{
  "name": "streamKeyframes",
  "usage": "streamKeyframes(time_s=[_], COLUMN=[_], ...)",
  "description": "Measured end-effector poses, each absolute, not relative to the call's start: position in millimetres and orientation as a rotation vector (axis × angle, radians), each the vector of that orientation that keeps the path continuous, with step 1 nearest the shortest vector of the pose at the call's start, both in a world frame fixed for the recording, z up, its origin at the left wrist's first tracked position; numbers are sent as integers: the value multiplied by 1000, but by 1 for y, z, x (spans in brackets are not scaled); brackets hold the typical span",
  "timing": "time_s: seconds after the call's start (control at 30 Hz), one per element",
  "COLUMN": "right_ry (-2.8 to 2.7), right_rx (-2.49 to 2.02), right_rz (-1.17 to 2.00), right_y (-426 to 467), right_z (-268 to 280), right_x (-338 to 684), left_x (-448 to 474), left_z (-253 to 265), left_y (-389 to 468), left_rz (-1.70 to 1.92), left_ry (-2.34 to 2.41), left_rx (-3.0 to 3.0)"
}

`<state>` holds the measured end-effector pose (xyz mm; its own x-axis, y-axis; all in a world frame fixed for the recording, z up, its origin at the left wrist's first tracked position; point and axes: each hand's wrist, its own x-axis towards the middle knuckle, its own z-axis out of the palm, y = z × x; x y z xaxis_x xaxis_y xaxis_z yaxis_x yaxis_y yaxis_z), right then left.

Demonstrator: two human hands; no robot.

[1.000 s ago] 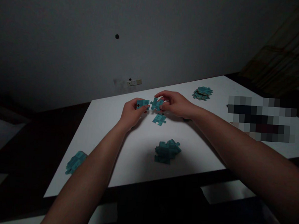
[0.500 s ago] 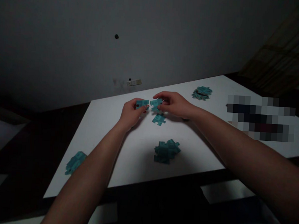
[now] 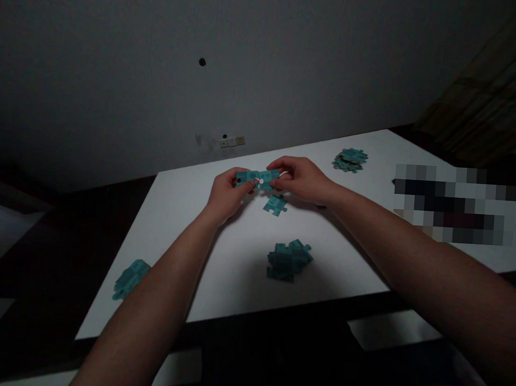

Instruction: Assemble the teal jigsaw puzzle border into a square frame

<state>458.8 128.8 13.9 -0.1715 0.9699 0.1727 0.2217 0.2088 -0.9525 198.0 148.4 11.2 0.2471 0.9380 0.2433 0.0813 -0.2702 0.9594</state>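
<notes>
Between thumb and fingers, my left hand (image 3: pixel 228 194) pinches a teal jigsaw puzzle piece (image 3: pixel 245 176) above the table. Another teal puzzle piece (image 3: pixel 270 177) is gripped by my right hand (image 3: pixel 300 178). The two pieces meet at their upper edges, and a small gap shows below; whether they are locked together I cannot tell. Just under my hands lies a loose puzzle piece (image 3: pixel 275 205). Closer to me sits a small heap of teal pieces (image 3: pixel 289 259).
The white table (image 3: pixel 234 296) stands near a grey wall with a socket strip (image 3: pixel 232 141). A pile of pieces (image 3: pixel 350 159) lies at the back right, and another pile (image 3: pixel 131 278) at the front left, partly behind my left forearm. A blurred-out patch covers the table's right side.
The piece in my right hand has come left against the one in my left hand, closing the gap at the top. The piles have stayed put.
</notes>
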Motion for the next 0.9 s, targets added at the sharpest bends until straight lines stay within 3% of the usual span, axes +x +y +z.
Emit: streamKeyframes(time_s=[0.67,0.9], right_ry=[-1545,-1932], right_rx=[-1147,-1711], right_rz=[1022,365], right_y=[132,139], right_z=[12,7], right_x=[455,481], left_x=[200,198], left_z=[13,12], left_y=[148,148], left_rz=[1156,1114], left_ry=[1031,993], left_rx=[1501,1500])
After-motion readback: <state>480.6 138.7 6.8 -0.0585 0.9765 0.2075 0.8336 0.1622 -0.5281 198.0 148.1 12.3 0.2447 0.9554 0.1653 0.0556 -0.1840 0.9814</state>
